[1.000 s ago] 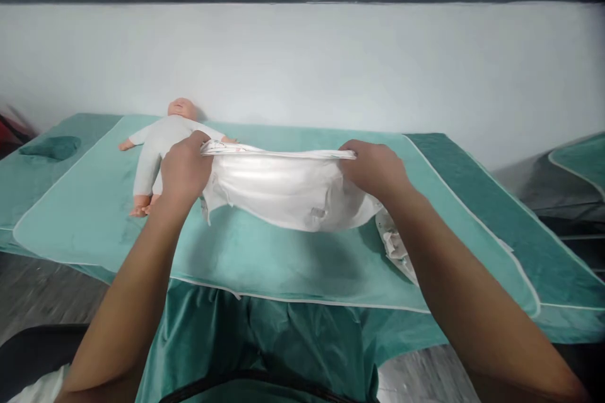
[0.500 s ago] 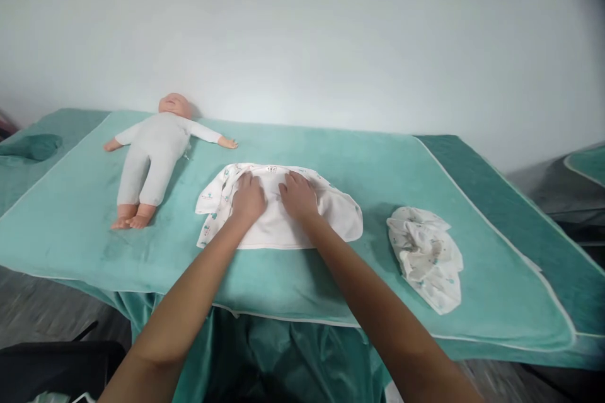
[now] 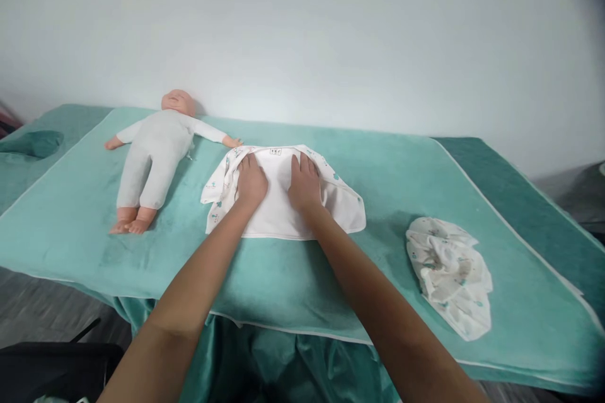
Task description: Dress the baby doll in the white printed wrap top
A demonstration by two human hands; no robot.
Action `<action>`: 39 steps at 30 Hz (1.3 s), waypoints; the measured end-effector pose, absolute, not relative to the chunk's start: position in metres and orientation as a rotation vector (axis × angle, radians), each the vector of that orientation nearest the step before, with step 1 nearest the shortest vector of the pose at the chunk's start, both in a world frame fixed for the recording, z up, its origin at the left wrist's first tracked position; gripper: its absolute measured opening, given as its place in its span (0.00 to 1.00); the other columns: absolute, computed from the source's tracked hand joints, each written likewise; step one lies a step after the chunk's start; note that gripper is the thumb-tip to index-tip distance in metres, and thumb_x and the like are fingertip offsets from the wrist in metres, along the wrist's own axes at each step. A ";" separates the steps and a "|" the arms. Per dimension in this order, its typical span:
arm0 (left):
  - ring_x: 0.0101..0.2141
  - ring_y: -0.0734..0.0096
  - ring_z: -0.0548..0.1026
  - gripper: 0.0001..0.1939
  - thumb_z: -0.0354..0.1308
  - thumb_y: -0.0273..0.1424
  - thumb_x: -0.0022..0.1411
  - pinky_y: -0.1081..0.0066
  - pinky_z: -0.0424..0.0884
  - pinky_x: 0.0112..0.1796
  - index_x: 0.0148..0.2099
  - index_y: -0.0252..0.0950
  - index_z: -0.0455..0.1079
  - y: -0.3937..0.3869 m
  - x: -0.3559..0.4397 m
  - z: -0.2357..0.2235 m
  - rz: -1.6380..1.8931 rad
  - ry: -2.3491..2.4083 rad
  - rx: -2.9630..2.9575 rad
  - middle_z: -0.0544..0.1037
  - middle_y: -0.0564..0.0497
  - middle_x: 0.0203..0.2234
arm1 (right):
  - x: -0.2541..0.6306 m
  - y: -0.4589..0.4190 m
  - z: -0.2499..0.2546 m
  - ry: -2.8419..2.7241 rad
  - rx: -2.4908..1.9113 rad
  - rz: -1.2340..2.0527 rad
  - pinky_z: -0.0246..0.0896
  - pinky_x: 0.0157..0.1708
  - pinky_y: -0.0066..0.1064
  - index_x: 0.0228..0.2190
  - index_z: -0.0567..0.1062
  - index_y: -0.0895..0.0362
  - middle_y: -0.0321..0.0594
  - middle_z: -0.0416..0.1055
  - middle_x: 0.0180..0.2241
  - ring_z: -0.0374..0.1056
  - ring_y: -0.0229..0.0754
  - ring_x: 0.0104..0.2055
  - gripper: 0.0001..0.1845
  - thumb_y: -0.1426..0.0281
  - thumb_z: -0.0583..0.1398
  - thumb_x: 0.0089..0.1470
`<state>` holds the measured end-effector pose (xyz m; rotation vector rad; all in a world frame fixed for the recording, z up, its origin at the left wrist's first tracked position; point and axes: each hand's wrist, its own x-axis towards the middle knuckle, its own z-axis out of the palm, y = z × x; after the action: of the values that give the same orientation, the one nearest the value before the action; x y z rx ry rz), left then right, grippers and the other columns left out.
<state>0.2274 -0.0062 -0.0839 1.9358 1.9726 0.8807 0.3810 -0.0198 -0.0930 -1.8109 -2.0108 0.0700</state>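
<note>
White garment (image 3: pixel 283 208) spread at frame centre | left hand (image 3: pixel 252 182) and right hand (image 3: pixel 304 184) laid on it, grip open

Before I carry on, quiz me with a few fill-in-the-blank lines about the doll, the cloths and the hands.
The baby doll in white cloth lies on its ____.

The spread white printed baby shirt has ____ hands on it.

Of the left hand and the right hand, the ____ one is nearer the doll.

The crumpled white printed cloth lies to the ____ of the shirt.

Missing words: back; two; left; right.
</note>
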 end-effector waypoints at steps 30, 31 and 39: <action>0.70 0.49 0.60 0.31 0.39 0.40 0.76 0.54 0.58 0.69 0.73 0.31 0.56 0.031 0.211 -0.104 0.623 2.078 2.062 0.63 0.38 0.71 | 0.408 0.019 -0.109 -1.939 -1.859 0.156 0.53 0.70 0.48 0.66 0.64 0.69 0.58 0.60 0.69 0.55 0.54 0.72 0.34 0.83 0.45 0.60; 0.71 0.50 0.60 0.31 0.39 0.40 0.76 0.54 0.58 0.69 0.73 0.32 0.56 0.031 0.210 -0.104 0.621 2.074 2.060 0.63 0.39 0.71 | 0.412 0.019 -0.110 -1.937 -1.834 0.142 0.52 0.71 0.47 0.66 0.64 0.69 0.57 0.60 0.69 0.55 0.52 0.72 0.36 0.84 0.45 0.58; 0.70 0.51 0.61 0.31 0.37 0.40 0.76 0.55 0.58 0.69 0.72 0.30 0.58 0.036 0.210 -0.108 0.514 2.050 2.051 0.64 0.38 0.70 | 0.412 0.020 -0.111 -1.931 -1.862 0.116 0.55 0.69 0.44 0.64 0.66 0.71 0.58 0.66 0.65 0.61 0.53 0.69 0.32 0.83 0.44 0.62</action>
<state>0.2097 0.0358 -0.1079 2.0505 2.0504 0.5138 0.4116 0.0199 -0.1108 -1.8620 -1.9307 0.1164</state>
